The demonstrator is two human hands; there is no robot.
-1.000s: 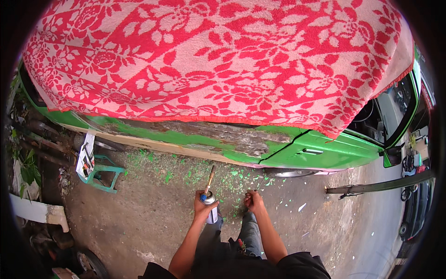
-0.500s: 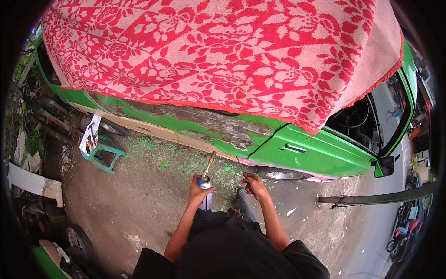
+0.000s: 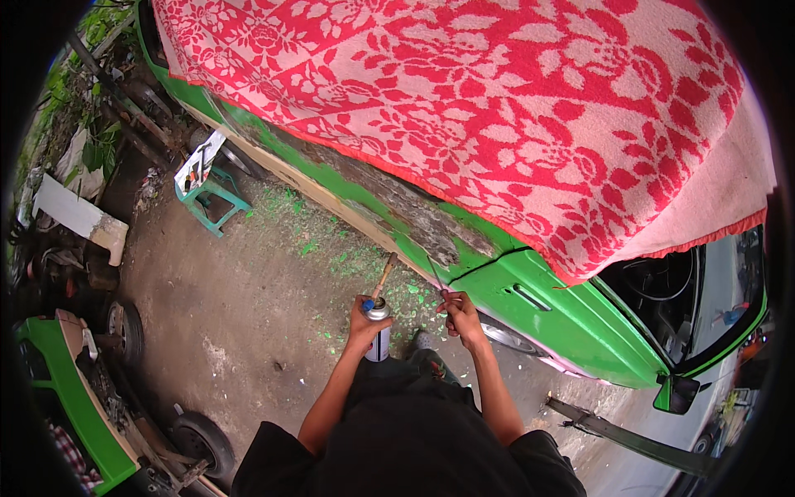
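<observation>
A gas canister with a blowtorch head [image 3: 379, 341] is upright in my left hand [image 3: 361, 328], fingers wrapped round its top. Its brass-coloured nozzle [image 3: 386, 276] angles up toward the car's lower edge; no flame is visible. My right hand [image 3: 461, 319] is closed round the handle of a thin, slim-shafted tool [image 3: 437, 276], whose exact kind is unclear. The tool's tip points at the lower side of the green car [image 3: 530, 277], and whether it touches cannot be told. Above both hands, a stripped, grey-brown patch [image 3: 406, 207] runs along the bodywork.
A red-and-pink floral blanket [image 3: 464, 108] covers the car's upper part. Green paint flakes [image 3: 310, 247] litter the ground. A teal stool [image 3: 217, 203] with papers and tools stands at left. Loose wheels [image 3: 204, 443] lie lower left; a long dark beam [image 3: 629, 439] lies lower right.
My view has turned, so the car slants more down to the right. The thin tool's tip now overlaps the green panel's lower part. Both hands keep their hold.
</observation>
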